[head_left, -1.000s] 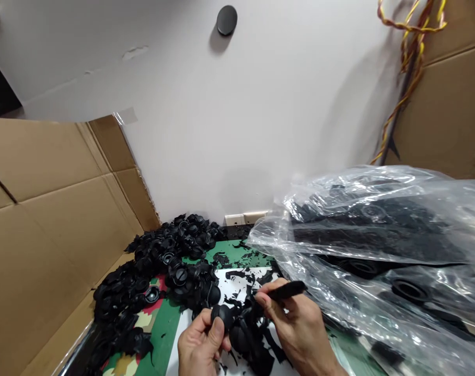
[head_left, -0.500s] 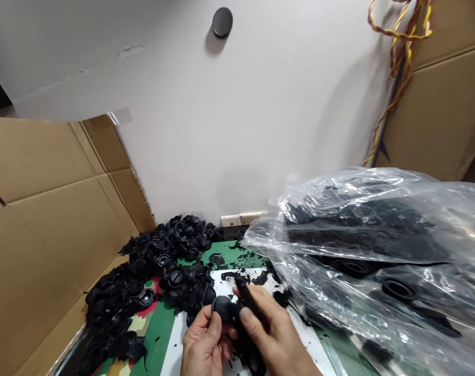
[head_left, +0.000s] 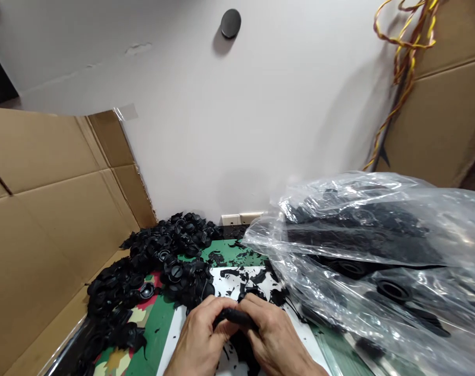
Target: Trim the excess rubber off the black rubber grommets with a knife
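Note:
Both hands grip one black rubber strip (head_left: 237,316) near the bottom middle. My left hand (head_left: 201,334) is closed around its left end, thumb and fingers pinching it. My right hand (head_left: 274,334) is closed on the other end, close beside the left. The fingers hide most of the strip, so its full shape cannot be made out. Below the hands lie a white sheet (head_left: 173,334) and dark rubber scraps. To the left a heap of black ribbed rubber parts (head_left: 182,230) reaches back towards the wall.
A clear plastic bag (head_left: 358,250) holding black rubber pieces covers the right side. Cardboard (head_left: 57,219) stands at the left. More cardboard (head_left: 452,115) and twisted yellow-brown wires (head_left: 404,83) are at the upper right. Wall sockets (head_left: 241,219) sit behind the green surface (head_left: 221,250).
My left hand has turned over, knuckles up, and both hands have come together. The rounded black part that showed in my left fingers is now hidden. The view has shifted slightly.

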`<state>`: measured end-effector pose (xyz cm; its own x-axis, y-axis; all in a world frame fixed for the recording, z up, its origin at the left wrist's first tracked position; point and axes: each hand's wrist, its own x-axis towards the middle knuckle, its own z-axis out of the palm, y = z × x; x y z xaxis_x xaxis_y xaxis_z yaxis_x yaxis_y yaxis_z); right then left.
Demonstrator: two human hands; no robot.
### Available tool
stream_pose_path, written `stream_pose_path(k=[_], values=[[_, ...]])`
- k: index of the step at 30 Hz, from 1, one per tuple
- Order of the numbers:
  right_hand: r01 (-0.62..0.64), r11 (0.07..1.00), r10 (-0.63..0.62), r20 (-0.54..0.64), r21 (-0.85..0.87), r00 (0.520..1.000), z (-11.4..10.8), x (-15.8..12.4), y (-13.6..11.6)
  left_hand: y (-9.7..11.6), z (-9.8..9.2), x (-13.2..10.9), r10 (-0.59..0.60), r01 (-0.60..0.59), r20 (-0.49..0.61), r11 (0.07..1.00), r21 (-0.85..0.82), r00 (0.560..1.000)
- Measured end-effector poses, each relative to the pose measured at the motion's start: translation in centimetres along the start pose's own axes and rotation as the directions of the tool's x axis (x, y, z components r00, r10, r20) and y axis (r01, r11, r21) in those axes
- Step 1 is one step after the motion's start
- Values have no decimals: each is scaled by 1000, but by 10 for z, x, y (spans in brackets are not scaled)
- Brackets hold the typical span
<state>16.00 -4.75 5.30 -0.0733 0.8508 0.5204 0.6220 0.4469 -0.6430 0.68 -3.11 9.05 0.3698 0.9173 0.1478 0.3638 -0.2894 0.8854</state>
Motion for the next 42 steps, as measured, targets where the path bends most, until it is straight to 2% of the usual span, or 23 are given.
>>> stream_pose_path(k=[1,2,4,5,6,7,9,11,13,16,20,23,26,29,32,35,38,40,42], values=[[57,998,-57,9,-27,998,-1,-1,0,1,-1,1,-8,8,58,1000,9,998],[117,993,-116,27,-31,993,0,-2,-1,1,-3,4,-27,27,53,1000,-12,998],[269,963,-267,64,-26,962,9,-7,-2,0,-10,12,-75,59,-141,992,-115,987],[339,940,-336,78,-26,938,16,-10,-2,0,-16,18,-107,59,-282,983,-174,954],[427,902,-421,85,-62,903,23,-13,-2,1,-23,24,-129,26,-446,973,-228,886],[503,855,-497,75,-127,864,30,-15,-1,2,-30,29,-124,-10,-524,969,-245,842],[522,836,-519,66,-171,852,38,-17,3,5,-42,36,-111,-69,-579,957,-281,808],[491,843,-497,30,-221,867,35,-14,11,5,-46,34,-129,-99,-483,904,-417,866],[333,893,-368,-63,-303,928,21,-8,20,0,-42,27,-162,-51,-345,845,-533,925],[158,955,-207,-184,-252,961,1,-2,34,-13,-28,14,-179,-2,-254,815,-580,950],[80,983,-129,-308,-166,943,-7,-2,38,-24,-14,8,-139,4,-204,834,-552,969],[106,994,-93,-282,32,955,-8,-3,28,-24,-8,9,-130,15,-191,859,-511,973],[108,948,-44,-212,298,976,-6,-2,15,-21,-2,11,-129,28,-182,879,-475,975],[79,903,-8,-167,422,986,2,-2,7,-18,7,12,-119,20,-183,883,-469,976],[-6,903,98,-192,429,976,16,-3,6,-17,15,11,-134,20,-189,862,-506,973],[-39,910,160,-265,413,951,25,-4,8,-20,20,9,-185,94,-98,806,-584,978],[11,927,118,-319,374,940,26,-5,9,-24,23,7,-286,244,47,706,-665,957],[37,939,67,-289,342,955,25,-6,10,-26,26,7,-343,323,119,631,-705,932],[27,952,54,-254,304,966,23,-7,11,-25,28,6,-344,345,155,603,-719,926]])
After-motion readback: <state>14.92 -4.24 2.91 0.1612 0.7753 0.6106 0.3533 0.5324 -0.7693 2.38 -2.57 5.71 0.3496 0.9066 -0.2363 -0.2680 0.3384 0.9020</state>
